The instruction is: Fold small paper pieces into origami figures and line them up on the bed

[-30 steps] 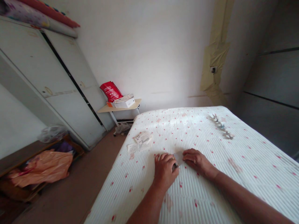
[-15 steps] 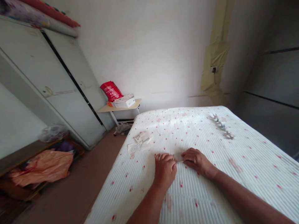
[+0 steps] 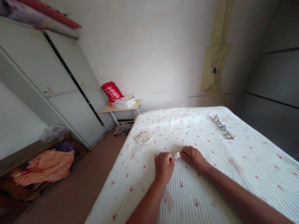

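Between my hands is a small twisted piece of printed paper (image 3: 177, 155), pale and bunched in the middle. My left hand (image 3: 164, 163) has its fingers closed on the paper's left end. At the right end, the fingers of my right hand (image 3: 192, 157) pinch it; the fingertips are partly hidden. Both hands rest low over the ribbed white bedspread (image 3: 187, 193) with red dots. Flat printed paper pieces (image 3: 143, 138) lie beyond my left hand. Farther off to the right is a row of several small twisted paper pieces (image 3: 220, 126).
A small table (image 3: 109, 109) beyond the bed's far left corner carries a red bag (image 3: 112, 91) and a white box (image 3: 127, 103). White cabinets (image 3: 63, 84) stand along the left. An orange plastic bag (image 3: 46, 166) lies on a low wooden bench. A wall socket (image 3: 214, 69) is at the back.
The paper between my hands was flatter and is now bunched and twisted. My left fingers have curled in tighter, and my right hand has shifted slightly left and up.
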`<move>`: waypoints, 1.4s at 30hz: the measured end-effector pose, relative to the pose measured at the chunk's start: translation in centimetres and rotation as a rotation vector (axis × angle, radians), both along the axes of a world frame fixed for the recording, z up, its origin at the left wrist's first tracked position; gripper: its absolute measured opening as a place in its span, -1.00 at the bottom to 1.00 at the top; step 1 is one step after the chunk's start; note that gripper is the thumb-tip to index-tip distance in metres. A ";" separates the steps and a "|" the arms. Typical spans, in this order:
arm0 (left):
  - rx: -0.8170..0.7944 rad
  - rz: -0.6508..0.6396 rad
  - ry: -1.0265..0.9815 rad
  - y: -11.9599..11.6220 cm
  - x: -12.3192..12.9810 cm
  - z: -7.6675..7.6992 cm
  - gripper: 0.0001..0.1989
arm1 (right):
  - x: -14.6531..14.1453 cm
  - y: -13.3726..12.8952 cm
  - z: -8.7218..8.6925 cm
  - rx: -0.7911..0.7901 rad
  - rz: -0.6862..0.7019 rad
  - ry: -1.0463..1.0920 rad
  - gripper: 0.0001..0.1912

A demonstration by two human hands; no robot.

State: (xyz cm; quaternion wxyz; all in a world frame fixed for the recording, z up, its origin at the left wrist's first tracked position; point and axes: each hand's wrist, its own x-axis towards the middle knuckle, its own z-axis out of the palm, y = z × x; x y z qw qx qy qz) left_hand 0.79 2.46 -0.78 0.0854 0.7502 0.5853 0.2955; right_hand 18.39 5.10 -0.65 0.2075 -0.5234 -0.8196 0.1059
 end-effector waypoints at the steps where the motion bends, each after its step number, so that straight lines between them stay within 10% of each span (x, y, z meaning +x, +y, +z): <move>1: -0.001 0.016 0.004 0.1 0.0 0.0 -0.91 | -0.2 0.0 0.0 -0.002 -0.025 -0.018 -0.76; 22: -0.034 -0.121 0.052 -0.4 -0.5 0.0 -0.58 | -1.5 -0.4 -0.9 0.153 -0.169 -0.196 -0.83; 42: 0.023 -0.144 0.202 -1.4 -0.3 0.6 -0.66 | -1.6 -0.6 -0.4 0.111 -0.157 -0.184 -0.83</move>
